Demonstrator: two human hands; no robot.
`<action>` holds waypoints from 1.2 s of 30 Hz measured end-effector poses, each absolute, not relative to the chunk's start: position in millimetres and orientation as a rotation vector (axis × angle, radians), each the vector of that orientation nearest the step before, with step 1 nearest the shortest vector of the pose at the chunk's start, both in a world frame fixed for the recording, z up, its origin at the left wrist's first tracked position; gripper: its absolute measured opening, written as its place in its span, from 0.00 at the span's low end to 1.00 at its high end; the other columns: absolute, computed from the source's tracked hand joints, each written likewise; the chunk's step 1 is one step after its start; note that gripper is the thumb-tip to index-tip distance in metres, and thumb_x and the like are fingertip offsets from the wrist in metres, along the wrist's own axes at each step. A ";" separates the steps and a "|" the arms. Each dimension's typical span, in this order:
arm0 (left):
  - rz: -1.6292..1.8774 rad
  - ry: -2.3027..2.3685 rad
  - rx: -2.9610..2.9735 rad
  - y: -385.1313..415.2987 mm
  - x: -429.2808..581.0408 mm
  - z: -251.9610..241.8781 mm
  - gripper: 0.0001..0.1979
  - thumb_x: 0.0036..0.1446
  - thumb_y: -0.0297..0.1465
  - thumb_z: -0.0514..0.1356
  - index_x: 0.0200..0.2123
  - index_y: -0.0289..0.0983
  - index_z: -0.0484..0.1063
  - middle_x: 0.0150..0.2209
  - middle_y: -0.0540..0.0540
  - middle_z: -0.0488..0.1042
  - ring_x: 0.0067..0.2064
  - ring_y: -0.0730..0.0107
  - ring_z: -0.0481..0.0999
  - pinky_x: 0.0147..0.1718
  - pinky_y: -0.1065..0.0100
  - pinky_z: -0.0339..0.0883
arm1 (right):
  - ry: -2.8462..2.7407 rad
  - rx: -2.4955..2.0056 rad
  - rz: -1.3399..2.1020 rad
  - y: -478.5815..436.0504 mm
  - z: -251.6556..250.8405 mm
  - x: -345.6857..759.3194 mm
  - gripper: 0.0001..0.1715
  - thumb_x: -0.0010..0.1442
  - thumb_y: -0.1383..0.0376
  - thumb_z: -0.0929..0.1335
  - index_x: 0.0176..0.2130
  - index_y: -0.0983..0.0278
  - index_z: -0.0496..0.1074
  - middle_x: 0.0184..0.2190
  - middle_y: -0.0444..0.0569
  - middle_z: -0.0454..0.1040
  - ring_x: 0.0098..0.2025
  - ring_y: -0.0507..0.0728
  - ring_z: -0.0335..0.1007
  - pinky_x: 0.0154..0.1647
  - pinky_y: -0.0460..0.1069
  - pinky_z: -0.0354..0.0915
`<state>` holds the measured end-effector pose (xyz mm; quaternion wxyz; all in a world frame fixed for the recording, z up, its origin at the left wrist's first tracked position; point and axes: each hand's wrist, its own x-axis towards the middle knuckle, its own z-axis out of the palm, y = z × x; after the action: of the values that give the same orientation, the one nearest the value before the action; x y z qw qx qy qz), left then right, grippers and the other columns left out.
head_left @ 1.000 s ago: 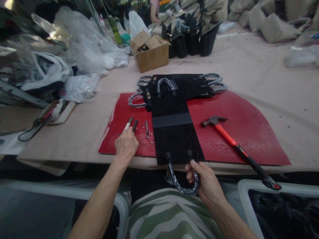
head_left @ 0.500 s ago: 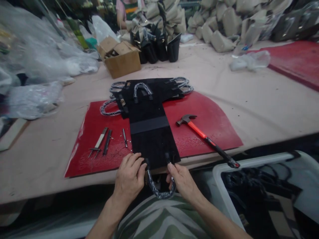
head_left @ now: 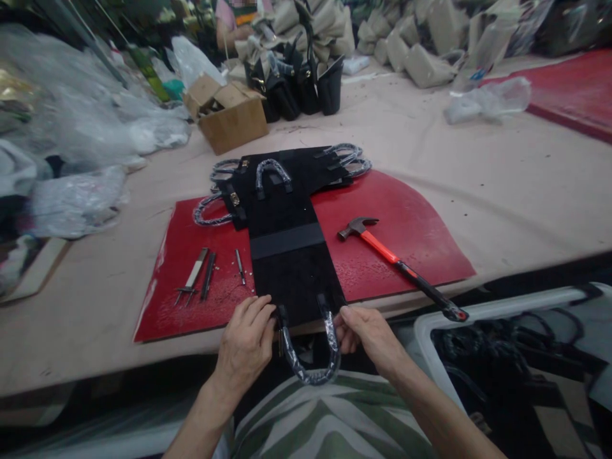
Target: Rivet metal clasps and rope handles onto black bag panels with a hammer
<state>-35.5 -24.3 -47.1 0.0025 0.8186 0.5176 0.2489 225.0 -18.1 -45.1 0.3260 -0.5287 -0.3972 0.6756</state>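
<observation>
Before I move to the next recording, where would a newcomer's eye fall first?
Probably on the bright red mat, with the orange-and-black claw hammer lying on its right part, the grip jutting past the near edge. Next, the long black panel down the middle, with the left hand and right hand either side of the shiny wrapped handle at its near end.

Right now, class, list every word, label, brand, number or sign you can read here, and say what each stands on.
No text can be read anywhere in the picture.
Hammer: red mark at the handle's end, too small to make out.
Gold-coloured fitting: too small to tell whether it is marked.
Black panel: no lettering visible.
</observation>
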 end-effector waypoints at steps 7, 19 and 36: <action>1.036 1.644 2.562 -21.6 -32.1 -59.5 0.15 0.61 0.18 0.52 0.48 0.33 0.70 0.50 0.39 0.75 0.53 0.55 0.73 0.54 0.53 0.71 | -1.051 -1.500 1.673 1.3 -23.4 237.5 0.38 0.50 0.33 0.68 0.29 0.66 0.73 0.22 0.49 0.74 0.18 0.53 0.66 0.19 0.46 0.59; 1.519 1.990 1.595 -20.7 -14.4 -36.6 0.10 0.67 0.31 0.55 0.42 0.38 0.76 0.40 0.46 0.79 0.43 0.65 0.79 0.45 0.67 0.73 | -0.312 -1.231 1.576 5.7 -16.8 202.5 0.36 0.36 0.54 0.83 0.40 0.60 0.69 0.31 0.42 0.79 0.29 0.56 0.75 0.28 0.47 0.71; 1.207 1.651 1.396 2.7 -18.3 2.4 0.17 0.63 0.42 0.57 0.44 0.35 0.76 0.46 0.40 0.75 0.48 0.57 0.75 0.51 0.56 0.69 | -0.521 -0.947 1.920 -6.2 -23.7 204.7 0.16 0.47 0.58 0.79 0.31 0.68 0.81 0.32 0.53 0.79 0.39 0.64 0.76 0.47 0.60 0.74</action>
<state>-18.3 2.7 2.4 0.3267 0.5327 0.6302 0.4608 204.7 -6.2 -23.7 0.4520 -0.3835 -0.2107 0.7773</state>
